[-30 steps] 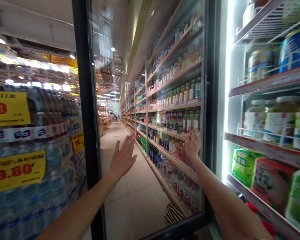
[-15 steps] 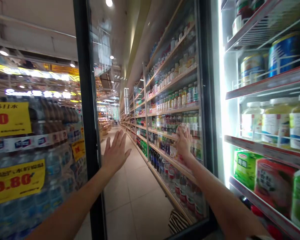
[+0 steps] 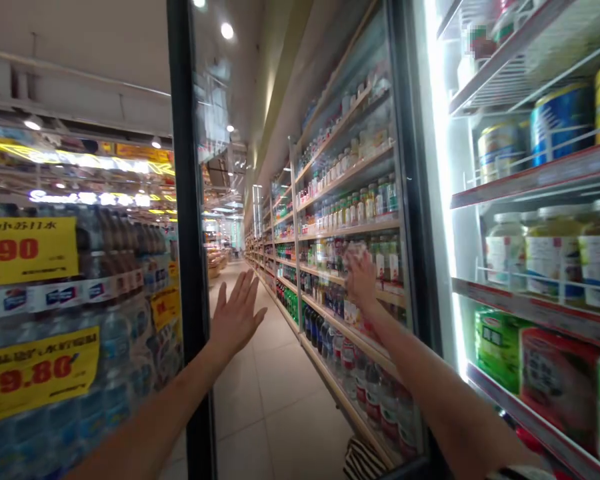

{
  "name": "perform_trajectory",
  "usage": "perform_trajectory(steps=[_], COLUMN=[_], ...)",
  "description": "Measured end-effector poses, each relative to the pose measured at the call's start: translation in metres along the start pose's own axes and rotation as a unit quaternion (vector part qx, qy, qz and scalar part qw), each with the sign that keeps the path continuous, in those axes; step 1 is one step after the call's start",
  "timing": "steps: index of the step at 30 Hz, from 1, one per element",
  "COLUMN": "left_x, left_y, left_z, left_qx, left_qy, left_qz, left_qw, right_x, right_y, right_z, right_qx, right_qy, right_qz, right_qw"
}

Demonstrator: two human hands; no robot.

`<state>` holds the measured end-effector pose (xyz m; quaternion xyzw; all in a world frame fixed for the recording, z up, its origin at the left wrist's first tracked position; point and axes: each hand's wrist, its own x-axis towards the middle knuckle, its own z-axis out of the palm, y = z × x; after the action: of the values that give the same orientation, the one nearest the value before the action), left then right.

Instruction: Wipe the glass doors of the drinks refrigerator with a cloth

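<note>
A glass door (image 3: pixel 280 427) with a black frame stands open in front of me. My left hand (image 3: pixel 237 313) is spread flat at the glass near the left edge of the frame, its palm turned away from me, holding nothing. On the right side of the pane, my right hand (image 3: pixel 361 283) is closed on a crumpled whitish wipe (image 3: pixel 355 253) and presses it to the glass. Whether the wipe is cloth or paper, I cannot tell. Some of the fingers are hidden behind the blurred wipe.
On the right, a lit fridge (image 3: pixel 530 287) holds bottles, cans and packs on wire shelves. Stacked bottle packs (image 3: pixel 115 340) with yellow price signs (image 3: pixel 40 373) stand at the left. Beyond the glass, long drink shelves (image 3: pixel 340 227) line a tiled aisle (image 3: pixel 260 373).
My right hand has slid a little to the left across the glass with the wipe. My left hand keeps its place near the frame. The view has shifted slightly.
</note>
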<state>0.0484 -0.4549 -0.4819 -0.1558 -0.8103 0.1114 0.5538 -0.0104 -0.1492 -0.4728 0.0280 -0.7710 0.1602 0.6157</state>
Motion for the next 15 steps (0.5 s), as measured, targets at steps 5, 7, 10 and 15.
perform_trajectory(steps=[5,7,10,15], left_x=[0.0,0.0,0.0,-0.003], left_y=[0.002,0.001,-0.002,-0.008], left_z=[0.001,0.002,0.003,0.003], left_qx=[-0.008,-0.013,-0.017,-0.006], left_qy=[0.009,0.019,0.035,0.044], left_qz=[-0.003,-0.005,0.0,0.016], left_qw=[1.0,1.0,0.999,0.999], right_x=[0.027,0.021,0.007,0.018], right_y=[0.004,-0.021,-0.053,-0.034], right_z=[-0.004,0.0,0.007,0.004], right_qx=[-0.001,0.0,-0.006,-0.035], right_qy=[0.052,0.012,-0.041,-0.027], right_qz=[0.082,-0.01,-0.179,-0.134], right_qw=[0.995,1.0,0.983,0.99])
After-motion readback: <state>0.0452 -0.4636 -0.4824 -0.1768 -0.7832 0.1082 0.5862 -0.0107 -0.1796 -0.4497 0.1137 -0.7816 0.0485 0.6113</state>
